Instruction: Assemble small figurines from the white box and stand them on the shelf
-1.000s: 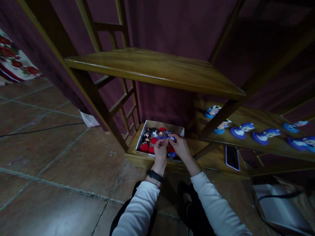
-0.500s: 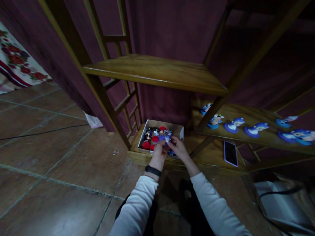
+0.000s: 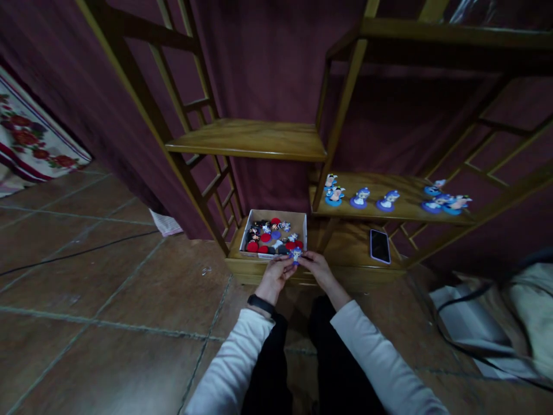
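A small purple-haired figurine (image 3: 296,255) is held upright between my two hands, just in front of the cardboard box's near edge. My left hand (image 3: 276,273) closes its fingers on the figurine's left side. From the other side, my right hand (image 3: 317,267) pinches it. Behind them the open cardboard box (image 3: 303,222) stands on the bottom shelf, holding several small figurines (image 3: 254,230) with dark, white and purple parts. Red round bases (image 3: 252,246) and a purple round base (image 3: 275,235) lie among them.
Several figurines on purple and blue bases (image 3: 359,197) stand on the raised right shelf (image 3: 406,187). A phone (image 3: 380,246) lies on the lower shelf board. Above the box juts a wooden shelf (image 3: 250,138). Bags (image 3: 475,323) sit on the floor at right; a cable (image 3: 82,251) runs at left.
Both hands have drawn the figurine from over the box toward me, past its near edge. The camera view has shifted, showing more of the right shelf.
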